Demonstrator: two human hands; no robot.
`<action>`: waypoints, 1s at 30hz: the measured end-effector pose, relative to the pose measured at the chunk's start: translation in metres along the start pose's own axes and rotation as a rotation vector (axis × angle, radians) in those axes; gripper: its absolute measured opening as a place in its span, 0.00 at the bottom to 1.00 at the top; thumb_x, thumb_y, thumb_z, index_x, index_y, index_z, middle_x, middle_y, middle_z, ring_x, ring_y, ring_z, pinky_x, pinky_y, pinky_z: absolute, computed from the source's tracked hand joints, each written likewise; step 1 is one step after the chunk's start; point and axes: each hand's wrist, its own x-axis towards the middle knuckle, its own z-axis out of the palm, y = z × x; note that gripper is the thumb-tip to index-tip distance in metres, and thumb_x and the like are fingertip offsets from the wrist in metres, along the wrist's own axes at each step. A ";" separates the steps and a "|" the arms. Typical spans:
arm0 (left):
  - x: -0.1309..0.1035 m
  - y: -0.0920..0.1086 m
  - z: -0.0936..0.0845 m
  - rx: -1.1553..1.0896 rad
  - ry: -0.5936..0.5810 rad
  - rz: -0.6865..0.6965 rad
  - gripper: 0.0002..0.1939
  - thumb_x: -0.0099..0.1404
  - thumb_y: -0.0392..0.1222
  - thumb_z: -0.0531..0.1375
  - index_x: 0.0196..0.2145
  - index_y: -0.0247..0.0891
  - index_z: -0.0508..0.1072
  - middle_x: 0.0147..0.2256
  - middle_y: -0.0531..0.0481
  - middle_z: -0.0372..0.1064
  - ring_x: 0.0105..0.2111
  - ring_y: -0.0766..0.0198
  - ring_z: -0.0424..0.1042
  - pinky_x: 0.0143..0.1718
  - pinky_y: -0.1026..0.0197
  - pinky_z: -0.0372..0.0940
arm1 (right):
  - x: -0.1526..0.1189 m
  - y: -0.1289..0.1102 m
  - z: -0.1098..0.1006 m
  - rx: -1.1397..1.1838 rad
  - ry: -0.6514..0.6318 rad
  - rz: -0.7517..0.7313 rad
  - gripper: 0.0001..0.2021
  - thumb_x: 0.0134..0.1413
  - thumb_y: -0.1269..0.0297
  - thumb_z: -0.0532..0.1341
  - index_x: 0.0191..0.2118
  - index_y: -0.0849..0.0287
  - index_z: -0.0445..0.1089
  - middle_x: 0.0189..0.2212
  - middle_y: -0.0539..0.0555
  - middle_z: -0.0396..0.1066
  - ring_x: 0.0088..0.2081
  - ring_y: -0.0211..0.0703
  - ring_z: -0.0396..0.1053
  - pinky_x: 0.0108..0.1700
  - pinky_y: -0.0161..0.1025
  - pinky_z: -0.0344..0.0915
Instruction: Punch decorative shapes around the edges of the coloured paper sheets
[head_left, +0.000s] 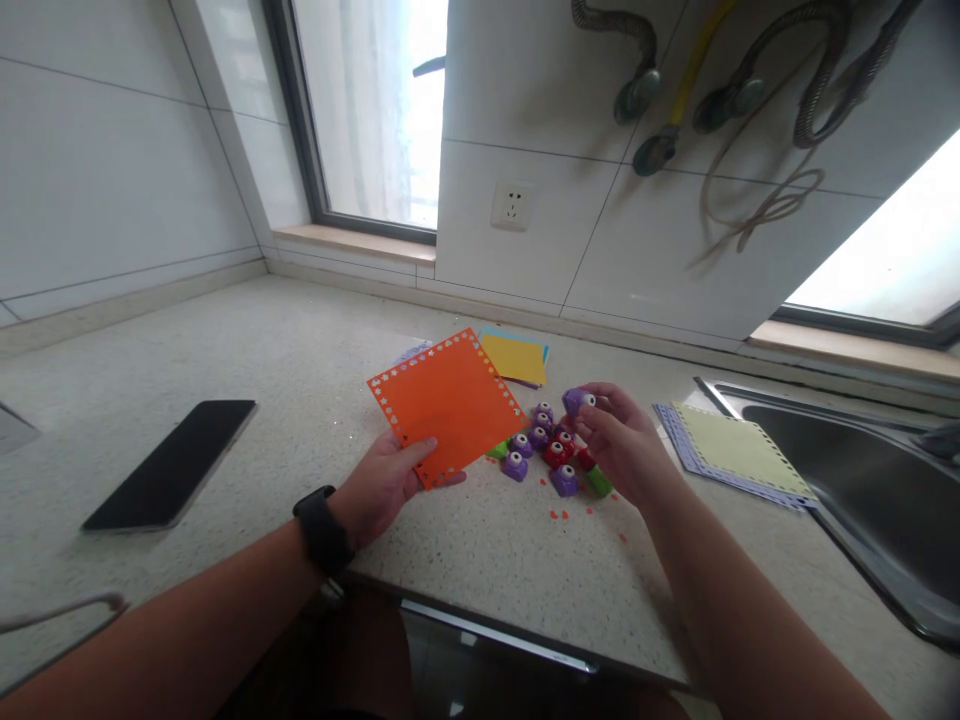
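My left hand (390, 478) holds an orange paper square (450, 405) by its lower corner, thumb on top. Small shaped holes run along most of the square's edges. My right hand (619, 435) grips a purple punch (577, 401) above the right side of a cluster. Several purple punches (565, 480), red punches (557, 453) and a green punch (598, 481) lie together on the counter between my hands. Another green one (498, 450) is partly hidden by the orange paper. Tiny orange cutouts (559, 515) are scattered in front of the cluster.
Yellow and blue sheets (517, 358) lie behind the cluster. Pale yellow punched paper (739, 448) on purple sheets overlaps the edge of a sink (885, 510) at right. A dark tablet (172, 465) lies at left. Hoses (814, 100) hang on the tiled wall.
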 end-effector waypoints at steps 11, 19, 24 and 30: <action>0.007 -0.005 0.007 0.017 0.017 0.117 0.18 0.61 0.36 0.68 0.49 0.39 0.77 0.53 0.42 0.77 0.53 0.50 0.75 0.54 0.49 0.70 | -0.017 -0.001 0.035 0.130 -0.070 0.069 0.11 0.53 0.56 0.69 0.40 0.50 0.69 0.34 0.49 0.73 0.33 0.40 0.72 0.41 0.41 0.72; 0.004 -0.002 0.007 0.050 0.061 0.067 0.21 0.60 0.34 0.68 0.52 0.43 0.76 0.52 0.44 0.77 0.52 0.50 0.76 0.52 0.51 0.73 | -0.030 0.004 0.034 0.117 -0.151 0.049 0.19 0.49 0.59 0.74 0.46 0.51 0.72 0.36 0.50 0.72 0.36 0.41 0.74 0.42 0.41 0.74; 0.005 -0.005 -0.001 0.053 0.094 0.046 0.20 0.60 0.32 0.67 0.50 0.46 0.77 0.52 0.48 0.77 0.55 0.50 0.74 0.54 0.52 0.72 | -0.036 0.004 0.035 0.079 -0.244 -0.077 0.18 0.48 0.65 0.74 0.45 0.50 0.71 0.37 0.50 0.71 0.35 0.39 0.71 0.38 0.37 0.73; 0.004 -0.004 -0.004 0.061 0.183 -0.004 0.18 0.60 0.30 0.67 0.47 0.46 0.78 0.52 0.50 0.78 0.54 0.53 0.75 0.51 0.58 0.75 | -0.042 0.004 0.045 0.061 -0.245 -0.171 0.17 0.49 0.66 0.73 0.43 0.50 0.69 0.35 0.49 0.68 0.33 0.38 0.68 0.35 0.37 0.70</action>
